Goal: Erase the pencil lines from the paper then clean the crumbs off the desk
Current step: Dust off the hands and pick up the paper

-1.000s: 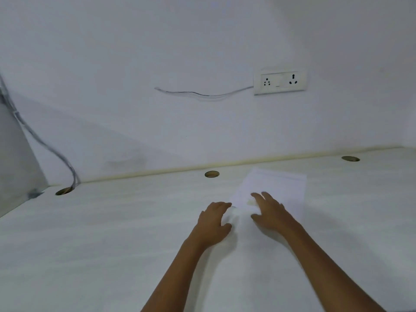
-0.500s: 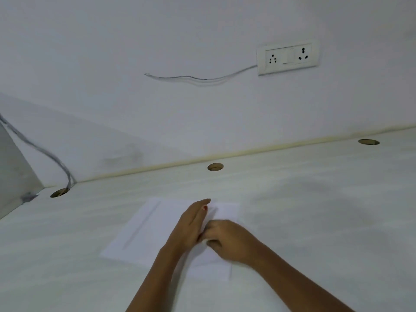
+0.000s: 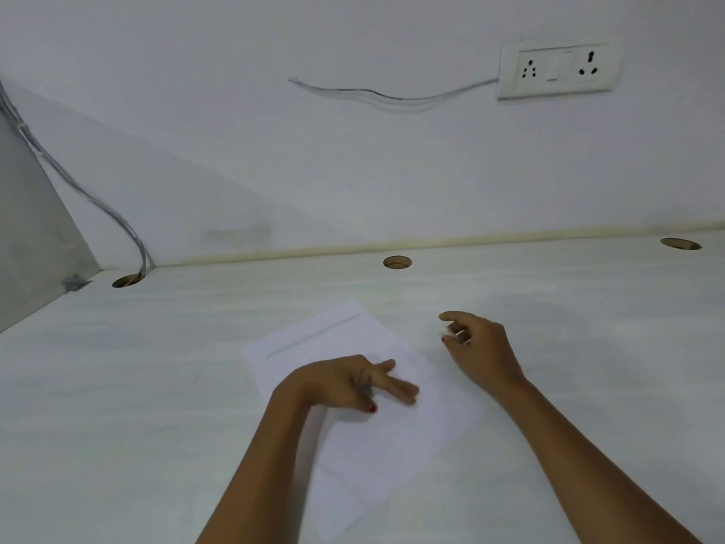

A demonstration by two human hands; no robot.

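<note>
Our right hand [image 3: 478, 349] now sits right of the paper [image 3: 337, 339], no longer on it, fingers [image 3: 451, 317] pinching a small white eraser [image 3: 446, 332], while our left hand [image 3: 337, 382], fingers straight, pins it for erasing.

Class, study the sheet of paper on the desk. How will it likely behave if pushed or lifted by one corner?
The paper lies thin and flat, so it would probably flop when lifted. Nothing visible fixes it to the smooth desk, so it may slide; the left hand over it likely steadies it. The right hand pinches a small white piece.
</note>
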